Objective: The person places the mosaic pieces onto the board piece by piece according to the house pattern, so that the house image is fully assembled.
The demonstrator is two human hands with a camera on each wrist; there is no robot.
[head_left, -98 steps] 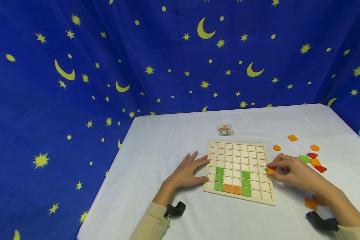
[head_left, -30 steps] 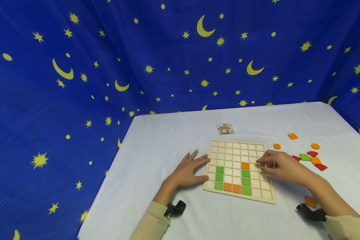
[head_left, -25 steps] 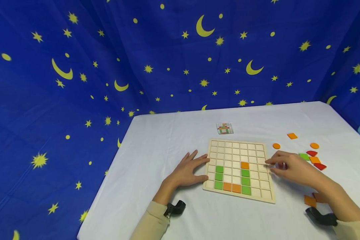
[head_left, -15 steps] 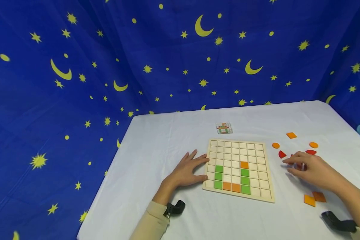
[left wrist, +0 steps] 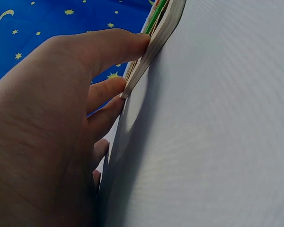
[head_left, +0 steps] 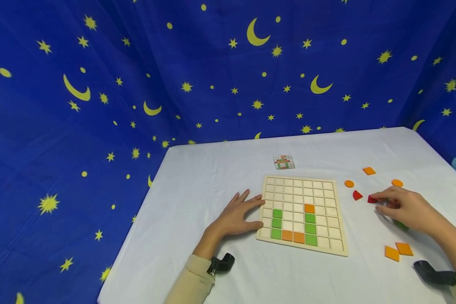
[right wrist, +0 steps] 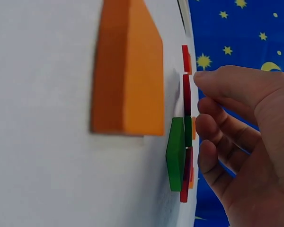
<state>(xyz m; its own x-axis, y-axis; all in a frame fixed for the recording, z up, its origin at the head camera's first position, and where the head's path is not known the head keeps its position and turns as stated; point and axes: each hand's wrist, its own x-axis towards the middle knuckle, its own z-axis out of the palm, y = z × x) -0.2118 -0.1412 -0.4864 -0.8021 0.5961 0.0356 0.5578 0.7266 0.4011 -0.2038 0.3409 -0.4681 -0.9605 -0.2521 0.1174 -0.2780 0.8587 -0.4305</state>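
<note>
My left hand rests at the left edge of the wooden grid board, thumb and fingers spread and touching its rim. In the left wrist view, the left thumb lies against the board's side. Green and orange square tiles sit in the grid, with an orange tile on top of the right green column. My right hand hovers among the loose pieces, fingertips right at a red quarter-circle piece. The right wrist view has its bent fingers apart, with a green tile beside them.
A small printed pattern card lies behind the board. Around the right hand are a red quarter-circle, orange discs and an orange square. Two orange squares lie nearer the front. A starry blue curtain borders the table.
An orange tile, earlier in the right hand, now lies in the grid above the right green column. The right hand has moved off the board, rightward to the loose pieces. The left hand stays put.
</note>
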